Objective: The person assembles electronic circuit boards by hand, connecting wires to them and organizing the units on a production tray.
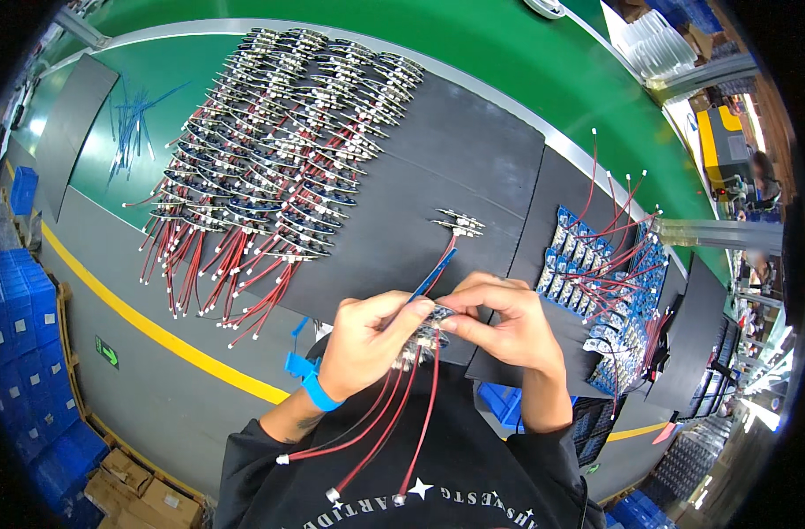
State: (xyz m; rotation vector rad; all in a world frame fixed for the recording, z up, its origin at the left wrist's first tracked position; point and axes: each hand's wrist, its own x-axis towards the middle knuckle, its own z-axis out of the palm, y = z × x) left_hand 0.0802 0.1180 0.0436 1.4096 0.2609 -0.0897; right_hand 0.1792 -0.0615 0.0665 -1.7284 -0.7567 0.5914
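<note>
Close to my chest, both hands meet around a small bunch of circuit boards (430, 336) with white parts. Red and black wire leads (392, 414) hang from the boards, ending in white plugs. My left hand (364, 342), with a blue wrist strap, is closed on the bunch. A thin blue stick (432, 275) rises from between its fingers. My right hand (511, 320) pinches the other edge of the boards with thumb and forefinger. Just beyond, a small group of boards (460, 224) lies on the black mat, its red wire running toward my hands.
Long rows of stacked boards (270, 150) with red wires cover the table's left part. Blue-and-white boards (600, 273) lie in rows at right. Thin blue sticks (133, 128) are scattered at far left. Blue bins (19, 309) stand beyond the yellow floor line.
</note>
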